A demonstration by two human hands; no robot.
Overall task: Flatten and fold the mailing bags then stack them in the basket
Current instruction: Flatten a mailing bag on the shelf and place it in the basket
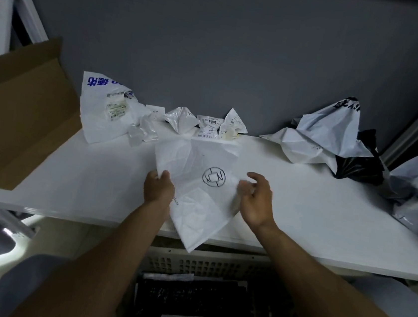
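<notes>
A white mailing bag (194, 182) with a round black logo lies crumpled on the white table (313, 214), one corner hanging over the front edge. My left hand (159, 188) pinches its left edge. My right hand (256, 200) hovers at the bag's right edge with curled fingers; whether it grips the plastic is unclear. Below the table stands a perforated basket (203, 264) holding dark folded bags.
A large white bag with blue print (104, 110) and several small crumpled bags (206, 123) line the back wall. White and black bags (335, 139) pile at the right. A cardboard box (17, 115) stands at the left.
</notes>
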